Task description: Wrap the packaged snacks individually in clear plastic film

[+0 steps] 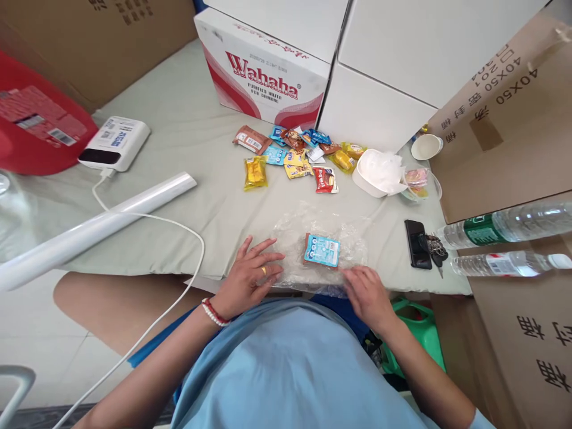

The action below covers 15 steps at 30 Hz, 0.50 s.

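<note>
A clear plastic bag [295,235] lies flat at the near edge of the grey-green table [192,137]. On it rests a small blue-and-brown snack packet [322,250]. My left hand [248,274], with a ring and a red-and-white bracelet, lies flat with fingers spread on the bag's left edge. My right hand [369,295] rests at the bag's lower right corner, fingers curled down onto the plastic; whether it pinches the bag is unclear. A pile of several coloured snack packets [295,155] lies farther back.
A Wahaha carton [263,65] and white boxes stand at the back. Right: brown cartons [504,119], two water bottles [504,229], a phone with keys [417,244], a white bowl [379,173], a paper cup [426,146]. Left: a white tube [98,223], a cabled charger [114,143], a red bag [36,125].
</note>
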Tool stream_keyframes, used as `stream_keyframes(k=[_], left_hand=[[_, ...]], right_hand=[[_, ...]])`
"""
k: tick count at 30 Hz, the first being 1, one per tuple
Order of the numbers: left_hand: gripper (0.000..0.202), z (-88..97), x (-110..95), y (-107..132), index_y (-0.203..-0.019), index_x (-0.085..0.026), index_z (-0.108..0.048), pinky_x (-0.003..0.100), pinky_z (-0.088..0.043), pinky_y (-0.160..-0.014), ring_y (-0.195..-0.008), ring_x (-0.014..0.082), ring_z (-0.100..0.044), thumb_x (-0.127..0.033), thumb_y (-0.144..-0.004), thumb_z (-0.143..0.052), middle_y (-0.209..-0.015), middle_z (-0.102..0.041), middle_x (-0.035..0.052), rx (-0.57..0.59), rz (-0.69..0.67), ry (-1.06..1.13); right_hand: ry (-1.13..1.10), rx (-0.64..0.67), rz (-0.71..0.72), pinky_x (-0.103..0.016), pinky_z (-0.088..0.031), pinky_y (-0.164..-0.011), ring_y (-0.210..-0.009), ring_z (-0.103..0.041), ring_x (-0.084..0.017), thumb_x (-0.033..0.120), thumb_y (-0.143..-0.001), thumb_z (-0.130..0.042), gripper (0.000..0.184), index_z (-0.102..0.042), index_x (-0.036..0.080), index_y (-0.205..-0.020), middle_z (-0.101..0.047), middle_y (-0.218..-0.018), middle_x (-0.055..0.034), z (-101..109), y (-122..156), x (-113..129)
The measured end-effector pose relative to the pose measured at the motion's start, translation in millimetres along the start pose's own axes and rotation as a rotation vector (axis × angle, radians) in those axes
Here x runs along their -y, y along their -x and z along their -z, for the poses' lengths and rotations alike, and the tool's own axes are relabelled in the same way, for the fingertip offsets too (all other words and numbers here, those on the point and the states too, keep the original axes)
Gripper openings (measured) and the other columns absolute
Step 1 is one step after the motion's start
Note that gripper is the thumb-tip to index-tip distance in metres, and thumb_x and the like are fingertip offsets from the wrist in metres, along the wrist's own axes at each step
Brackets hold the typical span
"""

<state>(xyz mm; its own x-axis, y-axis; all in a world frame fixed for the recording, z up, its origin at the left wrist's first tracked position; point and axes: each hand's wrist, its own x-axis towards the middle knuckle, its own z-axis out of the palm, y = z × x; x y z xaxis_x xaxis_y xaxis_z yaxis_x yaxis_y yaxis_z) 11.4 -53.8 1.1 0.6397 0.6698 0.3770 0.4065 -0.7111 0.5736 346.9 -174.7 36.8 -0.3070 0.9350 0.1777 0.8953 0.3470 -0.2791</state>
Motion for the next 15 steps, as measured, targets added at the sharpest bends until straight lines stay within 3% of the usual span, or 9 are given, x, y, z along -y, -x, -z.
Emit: stream_keyframes(k=[2, 5, 10, 12, 15], left_hand=[[0.016, 1.4, 5, -12, -0.102, -0.028, -0.074, 0.059, -0.015, -0.129, -0.144, 0.0252, -0.053, -0.027, -0.099, -0.059, -0.116, -0.079, 0.0015, 0.006, 0.038, 0.042], [0.018, 2.9, 13, -34, -0.096, -0.027, -0.073, 0.060, -0.019, -0.128, -0.139, 0.0254, -0.057, -0.034, -0.099, -0.057, -0.108, -0.079, 0.0016, 0.003, 0.125, 0.075], [0.020, -8.3, 34, -65, -0.092, -0.024, -0.071, 0.064, -0.026, -0.124, -0.137, 0.0315, -0.056, -0.040, -0.094, -0.059, -0.111, -0.076, 0.0062, -0.018, 0.310, 0.004], [0.020, -13.2, 43, -69, -0.097, -0.022, -0.071, 0.062, -0.035, -0.119, -0.135, 0.0343, -0.055, -0.038, -0.090, -0.062, -0.115, -0.073, 0.0103, -0.091, 0.418, -0.081], [0.027, -9.1, 42, -65, -0.106, -0.018, -0.070, 0.059, -0.042, -0.112, -0.133, 0.0372, -0.053, -0.035, -0.086, -0.066, -0.123, -0.065, 0.0167, -0.324, 0.509, -0.237]], right_hand=[[-0.068, -0.068, -0.052, -0.049, -0.053, -0.094, -0.108, -0.062, -0.029, 0.016, -0.101, -0.052, 0.028, -0.068, 0.021, -0.124, -0.074, -0.106, -0.0112, 4, -7, -13], [-0.223, -0.101, -0.133, -0.046, -0.053, -0.095, -0.107, -0.062, -0.026, 0.023, -0.102, -0.057, 0.019, -0.072, 0.024, -0.113, -0.074, -0.103, -0.0079, 23, -28, -35], [-0.382, 0.091, -0.347, -0.040, -0.053, -0.092, -0.102, -0.065, -0.024, 0.035, -0.099, -0.062, 0.019, -0.074, 0.025, -0.110, -0.076, -0.102, -0.0050, 33, -63, -63], [-0.324, 0.145, -0.435, -0.040, -0.053, -0.090, -0.100, -0.065, -0.025, 0.031, -0.097, -0.061, 0.022, -0.074, 0.023, -0.114, -0.076, -0.100, -0.0059, 27, -71, -69], [-0.057, 0.161, -0.484, -0.044, -0.053, -0.091, -0.108, -0.060, -0.031, 0.025, -0.094, -0.062, 0.034, -0.070, 0.019, -0.127, -0.075, -0.103, -0.0105, 22, -78, -70]])
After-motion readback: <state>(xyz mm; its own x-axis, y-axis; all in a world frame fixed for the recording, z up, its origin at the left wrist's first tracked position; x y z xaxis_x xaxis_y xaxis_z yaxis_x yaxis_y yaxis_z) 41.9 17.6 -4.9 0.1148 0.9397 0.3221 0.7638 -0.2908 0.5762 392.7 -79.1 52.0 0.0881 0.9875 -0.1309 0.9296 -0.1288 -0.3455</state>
